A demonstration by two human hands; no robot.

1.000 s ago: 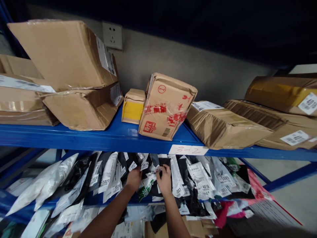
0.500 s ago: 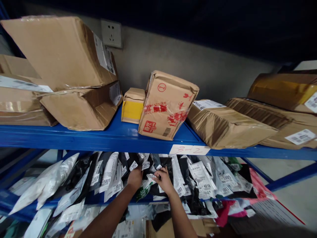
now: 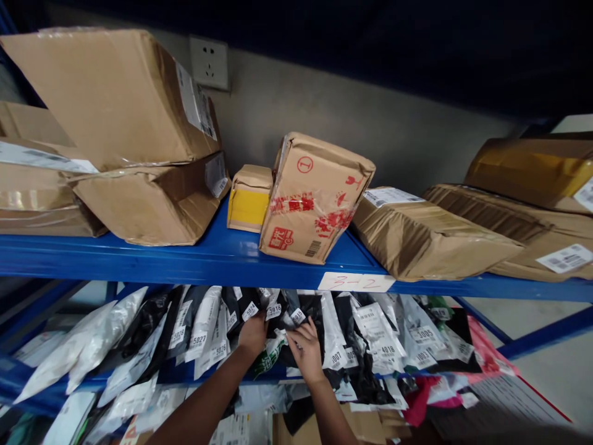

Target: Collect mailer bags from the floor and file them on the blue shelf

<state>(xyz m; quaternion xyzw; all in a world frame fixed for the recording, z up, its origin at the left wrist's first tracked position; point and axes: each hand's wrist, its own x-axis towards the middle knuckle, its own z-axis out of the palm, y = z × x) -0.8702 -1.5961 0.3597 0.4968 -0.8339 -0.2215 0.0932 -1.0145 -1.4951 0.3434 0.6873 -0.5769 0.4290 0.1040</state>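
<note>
My left hand (image 3: 252, 334) reaches in among the upright mailing bags on the lower shelf, against a dark bag labelled 5024 (image 3: 250, 310) and close to one labelled 5018 (image 3: 274, 311). Its fingertips are hidden between the bags. To its right, my right hand (image 3: 306, 347) has its thumb and fingers apart, with the fingertips at a dark mailing bag labelled 5015 (image 3: 298, 316). A green-and-white plastic bag (image 3: 270, 355) sticks out between my hands. White mailing bags 5027 (image 3: 200, 327) and 5026 (image 3: 218, 350) stand left of them.
Above the bags runs a blue shelf (image 3: 185, 259) tagged 3-2. On it are a red-printed carton (image 3: 315, 198), a small yellow-marked box (image 3: 249, 201), stacked cartons (image 3: 125, 99) at left and more boxes (image 3: 435, 232) at right. Below lie further parcels and a pink bag (image 3: 491, 349).
My right hand has drawn slightly left and its fingers have spread; the 5015 label now shows above them. My left hand stays in place.
</note>
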